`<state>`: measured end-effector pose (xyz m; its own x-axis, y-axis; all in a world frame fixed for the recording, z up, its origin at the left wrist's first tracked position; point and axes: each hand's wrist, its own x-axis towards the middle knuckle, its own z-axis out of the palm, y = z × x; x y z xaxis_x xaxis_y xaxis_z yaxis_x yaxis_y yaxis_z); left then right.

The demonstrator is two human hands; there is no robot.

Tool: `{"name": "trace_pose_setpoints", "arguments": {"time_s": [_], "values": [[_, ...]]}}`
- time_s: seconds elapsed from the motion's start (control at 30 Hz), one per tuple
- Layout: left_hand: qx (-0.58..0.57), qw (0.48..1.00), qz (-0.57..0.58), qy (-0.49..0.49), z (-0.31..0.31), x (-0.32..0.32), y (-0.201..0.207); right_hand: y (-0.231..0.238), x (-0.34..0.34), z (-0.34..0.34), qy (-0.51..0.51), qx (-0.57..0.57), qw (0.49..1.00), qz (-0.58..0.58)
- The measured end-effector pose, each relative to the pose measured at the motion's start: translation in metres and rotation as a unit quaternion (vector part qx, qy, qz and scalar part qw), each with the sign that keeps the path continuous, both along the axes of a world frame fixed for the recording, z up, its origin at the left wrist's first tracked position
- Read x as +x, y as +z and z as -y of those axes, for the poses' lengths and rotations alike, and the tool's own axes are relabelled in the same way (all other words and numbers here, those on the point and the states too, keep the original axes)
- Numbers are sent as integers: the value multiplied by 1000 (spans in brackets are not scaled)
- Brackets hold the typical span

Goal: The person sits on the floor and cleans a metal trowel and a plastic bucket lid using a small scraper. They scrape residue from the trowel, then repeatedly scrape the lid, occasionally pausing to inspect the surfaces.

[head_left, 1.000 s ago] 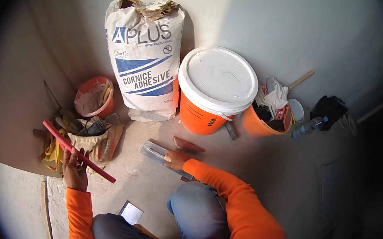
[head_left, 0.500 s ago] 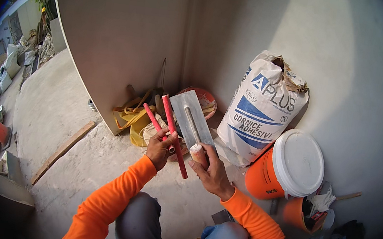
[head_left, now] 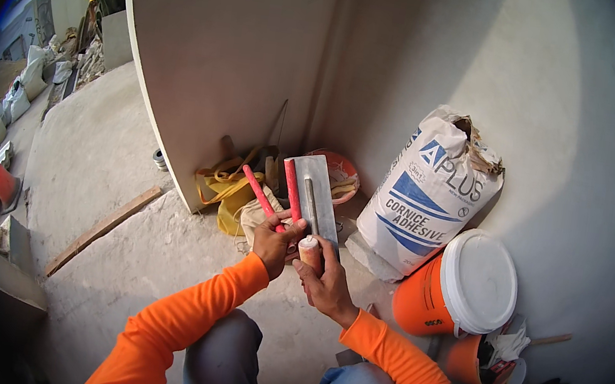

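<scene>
My left hand (head_left: 273, 246) is closed around two slim red tubes (head_left: 258, 192), which point up and away from me. One of them lies close along the left edge of a plastering trowel (head_left: 329, 214). Its flat grey blade faces away, with a metal bar running down to a pale, worn handle (head_left: 309, 252). Gripping that handle is my right hand (head_left: 328, 286), just beside the left. The lower ends of the tubes are hidden by my fingers.
Against the wall stands a torn-topped white and blue paper sack (head_left: 419, 199), next to an orange bucket (head_left: 426, 297) with a white lid. A smaller orange bucket (head_left: 468, 361) holds odds and ends. Yellow straps (head_left: 234, 190) and a reddish basin (head_left: 343, 172) lie in the corner. A wooden strip (head_left: 104, 231) is leftward.
My hands have come closer together, and the longer red tube has moved alongside the trowel, its lower end now out of sight. The surroundings have shifted slightly down, mostly rightward, in view.
</scene>
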<state>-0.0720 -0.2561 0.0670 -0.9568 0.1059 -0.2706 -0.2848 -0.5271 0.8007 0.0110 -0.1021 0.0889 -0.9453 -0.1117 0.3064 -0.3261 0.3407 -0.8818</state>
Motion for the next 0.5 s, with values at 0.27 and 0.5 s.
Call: {"name": "trace_pose_setpoints", "arguments": {"time_s": [0.27,0.5], "values": [[-196,940,-277,40,20,-11,2,24,-10,-41,28,-267,956,118],[-24,956,-245,-159,45,-22,-1,65,-17,-79,-4,-358,915,188]]}}
